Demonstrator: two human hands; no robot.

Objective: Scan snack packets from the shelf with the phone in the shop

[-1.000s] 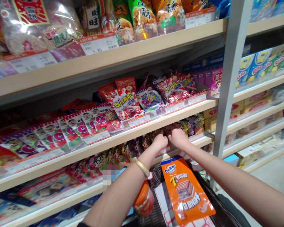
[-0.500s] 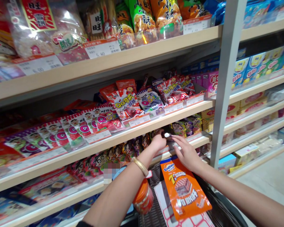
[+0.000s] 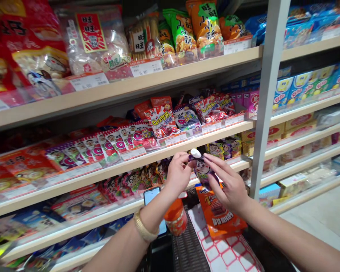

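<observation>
Between my two hands is a purple jelly pouch (image 3: 202,174) with a cartoon face and a white cap (image 3: 195,153) at its top. My left hand (image 3: 180,169), with a gold bangle on the wrist, pinches the pouch's upper left edge. The fingers of my right hand (image 3: 226,182) close on its right side. Below the pouch, an orange Ovaltine wafer bag (image 3: 219,215) lies over a white and red patterned package (image 3: 229,249) in a dark woven basket (image 3: 184,249). Beside them stands a jar with an orange lid (image 3: 174,211).
A phone with its screen lit (image 3: 152,194) is partly behind my left forearm. Ahead, shelves hold gummy bags (image 3: 163,122), more cartoon pouches (image 3: 130,179) and rice cracker bags (image 3: 93,41). A grey upright post (image 3: 265,98) divides the shelving on the right.
The pouch has come up and toward me, so its front now shows below the cap. My view has shifted left, and the phone screen has come into sight.
</observation>
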